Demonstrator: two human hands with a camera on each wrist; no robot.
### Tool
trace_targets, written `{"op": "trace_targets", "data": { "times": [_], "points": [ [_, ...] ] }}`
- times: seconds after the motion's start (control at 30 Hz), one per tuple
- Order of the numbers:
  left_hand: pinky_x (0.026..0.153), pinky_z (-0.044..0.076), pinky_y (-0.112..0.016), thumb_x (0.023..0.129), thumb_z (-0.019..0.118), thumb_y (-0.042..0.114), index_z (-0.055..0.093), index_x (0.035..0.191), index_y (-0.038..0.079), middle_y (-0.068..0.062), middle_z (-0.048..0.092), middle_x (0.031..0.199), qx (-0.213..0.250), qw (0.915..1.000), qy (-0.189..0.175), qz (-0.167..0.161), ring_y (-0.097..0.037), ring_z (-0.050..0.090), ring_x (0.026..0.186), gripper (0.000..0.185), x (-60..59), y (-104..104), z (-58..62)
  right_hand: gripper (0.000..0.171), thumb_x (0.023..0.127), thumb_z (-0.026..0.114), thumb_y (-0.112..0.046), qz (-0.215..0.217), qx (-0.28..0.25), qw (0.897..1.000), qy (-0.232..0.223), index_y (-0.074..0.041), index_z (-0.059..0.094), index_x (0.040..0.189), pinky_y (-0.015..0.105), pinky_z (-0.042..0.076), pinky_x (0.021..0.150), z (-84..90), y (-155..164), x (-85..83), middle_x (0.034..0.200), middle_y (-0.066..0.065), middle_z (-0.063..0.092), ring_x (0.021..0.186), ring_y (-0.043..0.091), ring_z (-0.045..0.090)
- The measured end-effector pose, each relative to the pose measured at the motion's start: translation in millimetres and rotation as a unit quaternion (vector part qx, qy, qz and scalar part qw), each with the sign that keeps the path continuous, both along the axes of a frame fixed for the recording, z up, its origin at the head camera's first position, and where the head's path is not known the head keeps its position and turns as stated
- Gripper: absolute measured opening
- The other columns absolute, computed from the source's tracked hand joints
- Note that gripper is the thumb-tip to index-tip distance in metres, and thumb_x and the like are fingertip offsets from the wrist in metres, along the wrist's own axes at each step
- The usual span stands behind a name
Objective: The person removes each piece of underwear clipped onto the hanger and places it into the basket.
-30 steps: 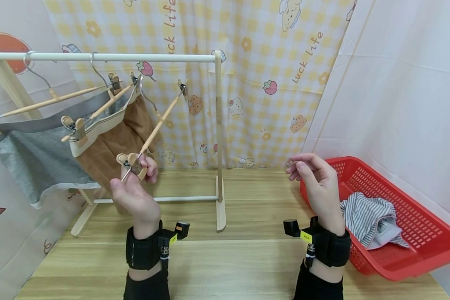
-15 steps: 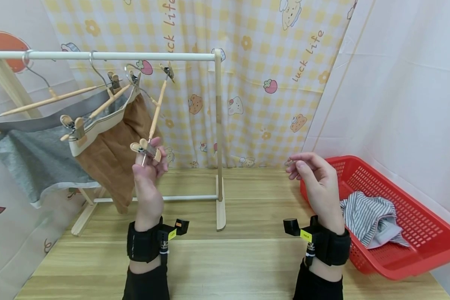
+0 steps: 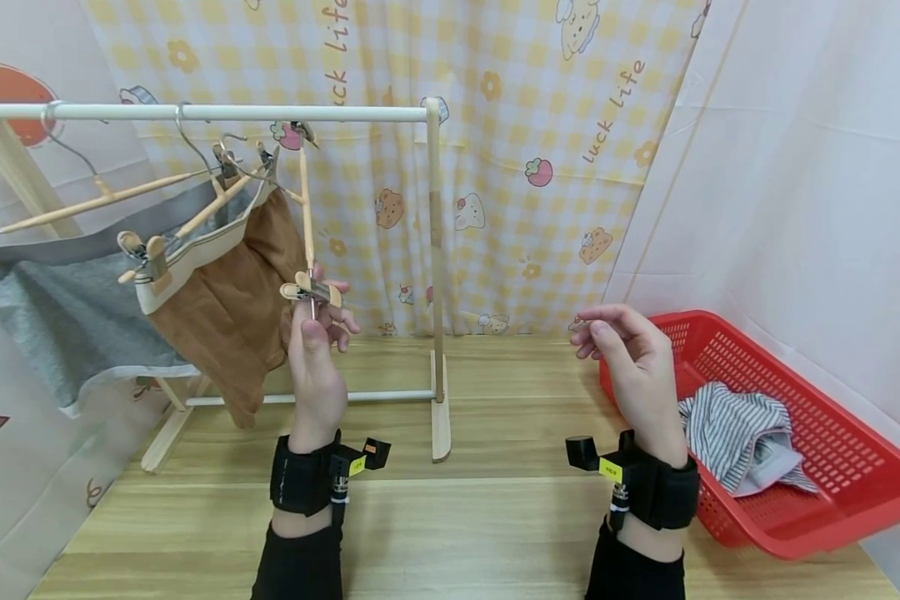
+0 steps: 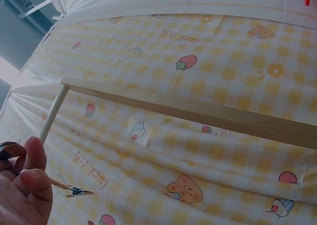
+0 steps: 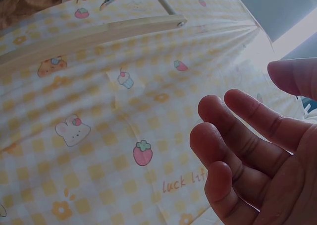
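My left hand [image 3: 317, 321] pinches the lower clip end of an empty wooden clip hanger [image 3: 305, 218], which stands almost upright with its hook near the white rail [image 3: 195, 112]. In the left wrist view the left hand [image 4: 25, 185] holds the thin hanger [image 4: 67, 187] at the bottom left. My right hand [image 3: 591, 333] hovers with loosely curled fingers and holds nothing, just left of the red basket [image 3: 832, 508]; its bare fingers [image 5: 247, 140] fill the right wrist view. Brown shorts [image 3: 232, 292] and a grey garment [image 3: 67, 317] hang clipped on two other hangers.
The rack's wooden post [image 3: 437, 250] and foot [image 3: 441, 425] stand on the wooden table [image 3: 480, 533] between my hands. A striped cloth [image 3: 735, 442] lies in the basket at the right. A checked curtain [image 3: 532, 167] hangs behind, and a white wall is at the right.
My left hand has swung the hanger's lower end up and to the right, turning it from slanted to nearly upright. The right hand has stayed in place.
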State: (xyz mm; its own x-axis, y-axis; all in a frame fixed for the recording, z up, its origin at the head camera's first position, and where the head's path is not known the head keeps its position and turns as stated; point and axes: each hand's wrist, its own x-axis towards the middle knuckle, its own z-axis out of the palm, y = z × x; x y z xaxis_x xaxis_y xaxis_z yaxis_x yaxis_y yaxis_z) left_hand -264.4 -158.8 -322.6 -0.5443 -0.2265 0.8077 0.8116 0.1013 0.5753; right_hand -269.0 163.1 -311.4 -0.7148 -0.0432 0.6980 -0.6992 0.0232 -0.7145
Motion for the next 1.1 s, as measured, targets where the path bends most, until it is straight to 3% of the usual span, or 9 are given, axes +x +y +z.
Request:
{"op": "trace_targets", "data": {
  "times": [0.13,0.43,0.63,0.83,0.97,1.1],
  "points": [
    [0.059,0.030,-0.022,0.098,0.033,0.064,0.026,0.153,-0.002,-0.012,0.051,0.124,-0.003,0.9999,-0.005,0.011,-0.013,0.051,0.079,0.086,0.6,-1,1.4,0.019,0.101,0.052,-0.003,-0.004,0.003,1.000,-0.002,0.011,0.064,0.106,0.023,0.051,0.069,1.4,0,0.3,0.086,0.011,0.068,0.071,0.020,0.064],
    [0.062,0.031,-0.022,0.100,0.039,0.058,0.017,0.157,0.003,-0.018,0.049,0.131,0.021,0.9995,-0.002,-0.022,-0.016,0.054,0.082,0.082,0.2,1,0.7,0.021,0.101,0.052,-0.002,0.007,-0.001,1.000,0.002,0.015,0.062,0.106,0.023,0.052,0.069,2.1,-1,-0.6,0.086,0.012,0.068,0.072,0.020,0.063],
    [0.065,0.034,-0.020,0.099,0.045,0.054,0.020,0.158,0.012,-0.019,0.045,0.138,0.042,0.9957,-0.033,-0.076,-0.015,0.054,0.087,0.077,0.5,-6,1.4,0.023,0.101,0.051,-0.003,0.002,0.000,1.000,-0.005,0.017,0.061,0.106,0.022,0.051,0.068,1.2,1,-1.6,0.085,0.012,0.068,0.071,0.019,0.063],
    [0.066,0.034,-0.020,0.100,0.046,0.049,0.024,0.158,0.011,-0.015,0.046,0.139,0.031,0.9956,-0.027,-0.084,-0.015,0.054,0.086,0.072,-0.5,-14,1.9,0.021,0.101,0.052,-0.004,-0.004,0.001,1.000,-0.011,0.014,0.062,0.106,0.024,0.052,0.069,0.1,3,-1.6,0.086,0.012,0.068,0.071,0.020,0.063],
    [0.067,0.035,-0.021,0.102,0.048,0.044,0.024,0.157,0.009,-0.016,0.045,0.141,0.021,0.9933,-0.026,-0.110,-0.014,0.056,0.085,0.070,1.2,-18,3.3,0.020,0.102,0.052,-0.005,-0.005,0.005,1.000,-0.013,0.010,0.064,0.106,0.023,0.051,0.068,-0.5,4,-1.2,0.086,0.012,0.068,0.071,0.019,0.063],
    [0.069,0.036,-0.020,0.102,0.048,0.042,0.025,0.158,0.013,-0.015,0.047,0.140,0.008,0.9903,-0.039,-0.133,-0.013,0.057,0.085,0.067,4.9,-25,4.0,0.021,0.102,0.052,-0.004,0.004,0.004,1.000,-0.012,0.013,0.062,0.107,0.022,0.052,0.069,-1.4,5,-0.9,0.086,0.012,0.068,0.072,0.018,0.063]
  ]
}}
